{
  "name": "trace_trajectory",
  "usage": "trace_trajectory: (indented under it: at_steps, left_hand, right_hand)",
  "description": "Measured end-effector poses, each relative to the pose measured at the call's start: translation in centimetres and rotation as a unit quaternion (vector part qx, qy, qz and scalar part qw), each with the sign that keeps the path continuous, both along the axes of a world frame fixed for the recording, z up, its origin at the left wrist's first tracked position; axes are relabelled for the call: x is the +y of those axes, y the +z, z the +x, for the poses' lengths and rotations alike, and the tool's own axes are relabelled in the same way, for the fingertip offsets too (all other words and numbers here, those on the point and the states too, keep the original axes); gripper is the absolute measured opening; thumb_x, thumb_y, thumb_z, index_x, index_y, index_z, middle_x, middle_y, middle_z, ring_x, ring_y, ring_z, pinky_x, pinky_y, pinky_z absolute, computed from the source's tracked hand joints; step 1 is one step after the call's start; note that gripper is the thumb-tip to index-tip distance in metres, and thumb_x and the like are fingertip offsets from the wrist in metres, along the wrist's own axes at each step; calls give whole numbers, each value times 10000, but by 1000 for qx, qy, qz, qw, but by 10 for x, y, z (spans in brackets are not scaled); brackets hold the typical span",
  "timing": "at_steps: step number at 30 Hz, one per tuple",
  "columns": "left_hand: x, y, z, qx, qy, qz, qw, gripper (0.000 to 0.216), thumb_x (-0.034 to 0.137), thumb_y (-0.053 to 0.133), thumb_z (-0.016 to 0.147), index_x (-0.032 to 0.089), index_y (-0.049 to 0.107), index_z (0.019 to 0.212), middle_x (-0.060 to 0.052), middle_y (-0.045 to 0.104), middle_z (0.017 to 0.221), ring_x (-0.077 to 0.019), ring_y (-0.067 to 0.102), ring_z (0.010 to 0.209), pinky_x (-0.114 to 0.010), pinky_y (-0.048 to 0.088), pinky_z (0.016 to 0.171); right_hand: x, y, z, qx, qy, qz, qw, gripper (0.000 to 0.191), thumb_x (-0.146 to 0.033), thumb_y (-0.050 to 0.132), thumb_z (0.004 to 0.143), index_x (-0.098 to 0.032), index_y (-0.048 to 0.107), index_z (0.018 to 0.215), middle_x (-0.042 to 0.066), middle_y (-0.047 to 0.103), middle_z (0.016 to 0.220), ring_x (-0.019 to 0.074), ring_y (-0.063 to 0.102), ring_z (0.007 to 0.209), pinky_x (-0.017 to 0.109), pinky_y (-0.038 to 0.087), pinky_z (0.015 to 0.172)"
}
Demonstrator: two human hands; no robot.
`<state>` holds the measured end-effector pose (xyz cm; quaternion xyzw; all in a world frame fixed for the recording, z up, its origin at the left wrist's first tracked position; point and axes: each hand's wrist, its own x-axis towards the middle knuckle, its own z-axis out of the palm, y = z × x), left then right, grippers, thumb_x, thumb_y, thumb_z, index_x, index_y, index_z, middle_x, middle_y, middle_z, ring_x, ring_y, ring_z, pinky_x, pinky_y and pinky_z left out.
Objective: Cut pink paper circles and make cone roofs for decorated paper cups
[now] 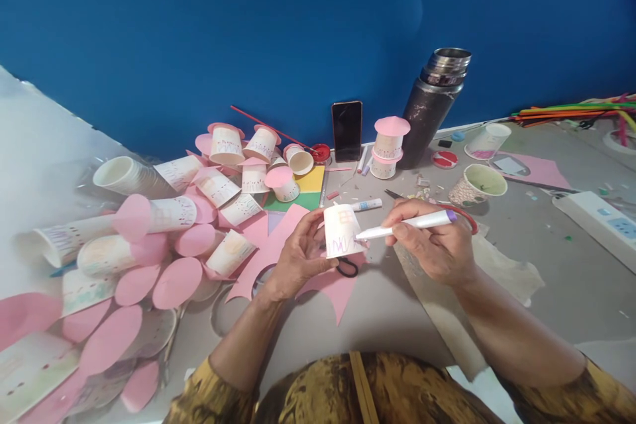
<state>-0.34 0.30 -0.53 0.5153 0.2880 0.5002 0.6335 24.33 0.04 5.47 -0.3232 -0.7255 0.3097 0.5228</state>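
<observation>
My left hand (pixel 297 257) grips a white paper cup (pixel 340 228) turned upside down, fingers behind it and thumb at its rim. Purple zigzag lines and a faint orange window are drawn on the cup's side. In my right hand (pixel 431 238) is a white marker (pixel 410 225) with a purple end, its tip at or very near the cup's right side. Just behind the cup lies another white marker (pixel 366 205). Under my hands are cut pink paper (pixel 325 291) and dark scissors handles (pixel 348 267), partly hidden.
Decorated cups with pink paper discs (pixel 177 282) pile up on the left. A phone (pixel 347 131), a two-cup tower (pixel 387 148) and an open dark flask (pixel 431 112) stand along the blue wall. Rightward are a patterned cup (pixel 477 185) and a power strip (pixel 599 218).
</observation>
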Motion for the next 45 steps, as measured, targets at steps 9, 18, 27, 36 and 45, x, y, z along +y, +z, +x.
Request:
trace_trajectory:
  at_steps: [9, 18, 27, 36, 45]
  left_hand:
    - [-2, 7, -2, 37, -4, -5, 999, 758, 166, 911, 682, 290, 552, 1339, -96, 570, 1436, -304, 557, 1316, -413, 497, 1016]
    - [-10, 14, -4, 238, 81, 128, 959, 799, 342, 877, 756, 308, 480, 1448, -125, 493, 1467, -340, 503, 1349, -489, 433, 1116]
    - [-19, 18, 0, 352, 119, 274, 887, 1030, 297, 840, 774, 324, 238, 1608, -150, 484, 1496, -372, 493, 1319, -557, 401, 1112]
    - [-22, 23, 2, 102, 59, 124, 985, 1012, 289, 899, 723, 364, 348, 1569, -127, 469, 1536, -365, 450, 1411, -511, 437, 1105]
    - [-22, 20, 10, 22, 83, 87, 992, 766, 246, 878, 744, 295, 516, 1417, -121, 534, 1472, -336, 532, 1339, -477, 457, 1087]
  right_hand:
    - [-2, 1, 0, -21, 1, -26, 999, 189, -237, 575, 996, -219, 676, 837, -15, 665, 667, 149, 590, 590, 297, 448, 571]
    - [5, -4, -5, -61, -141, -5, 988, 193, -357, 628, 990, -238, 689, 1130, 31, 765, 895, 180, 678, 718, 312, 535, 673]
    - [12, -19, -17, -262, 24, 53, 963, 880, -450, 953, 646, -268, 539, 1401, 156, 635, 1350, 379, 580, 1226, 541, 517, 999]
    - [17, -26, -12, 86, 120, -211, 966, 823, -588, 931, 618, -285, 567, 1292, 100, 728, 1200, 286, 731, 1003, 366, 612, 760]
    - [21, -38, -27, 141, 130, -250, 949, 898, -618, 922, 606, -277, 534, 1341, 154, 692, 1341, 322, 720, 1120, 406, 630, 808]
